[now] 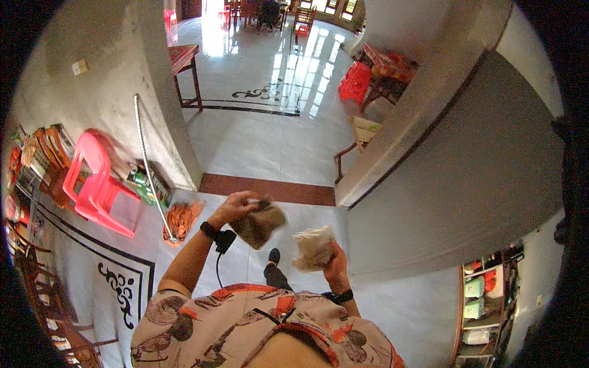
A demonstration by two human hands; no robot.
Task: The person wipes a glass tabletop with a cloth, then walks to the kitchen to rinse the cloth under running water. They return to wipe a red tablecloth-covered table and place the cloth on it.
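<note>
My left hand grips a brownish-grey cloth by its upper edge, and the cloth hangs down, slightly blurred. To its right, my right hand holds a crumpled cream-coloured cloth, bunched against the fingers. The two cloths are apart, both above the grey tiled floor. A black device with a cable is strapped at my left wrist.
A dark red threshold strip crosses the doorway ahead. On the left are a pink plastic chair and a mop with orange strands against the wall. A grey panel and a shelf unit stand right.
</note>
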